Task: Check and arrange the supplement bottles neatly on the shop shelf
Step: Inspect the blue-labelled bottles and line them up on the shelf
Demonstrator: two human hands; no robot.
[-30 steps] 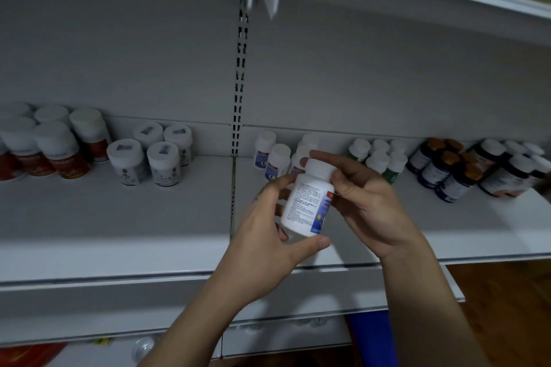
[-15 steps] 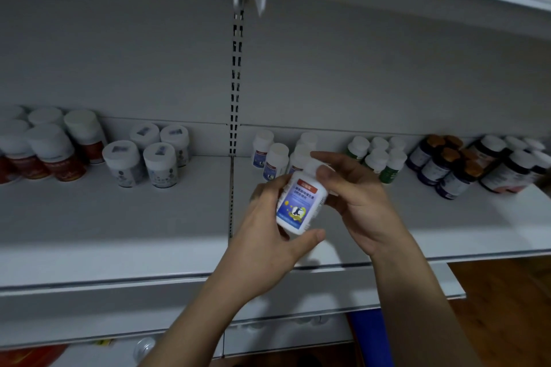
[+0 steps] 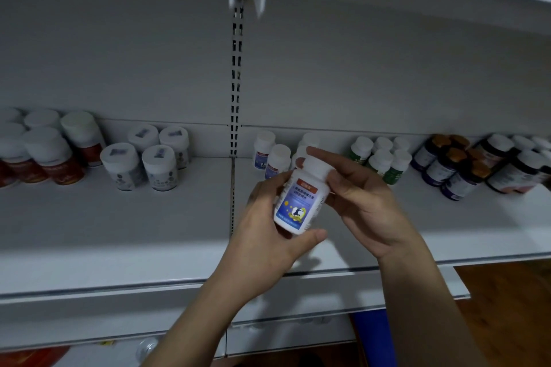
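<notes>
Bottle point(image 3: 299, 205) has been turning since a second ago: print side gone, blue front label now facing the person. Left hand point(image 3: 262, 232) is wrapping the lower body, thumb under the base, carrying the weight; right hand point(image 3: 363, 197) is pinching the white cap, likely steering the spin for the label check. It's being held tilted, off the shelf point(image 3: 119, 232), just in front of the matching blue-label bottles point(image 3: 264, 149) at the back — probably its group, so likely going back there. Green-label bottles point(image 3: 378, 158) are sitting to the right, dark orange-capped ones point(image 3: 447, 164) further right — grey-label jars point(image 3: 143, 158) and red-label jars point(image 3: 53, 155) are standing left of the slotted post point(image 3: 237, 83).
</notes>
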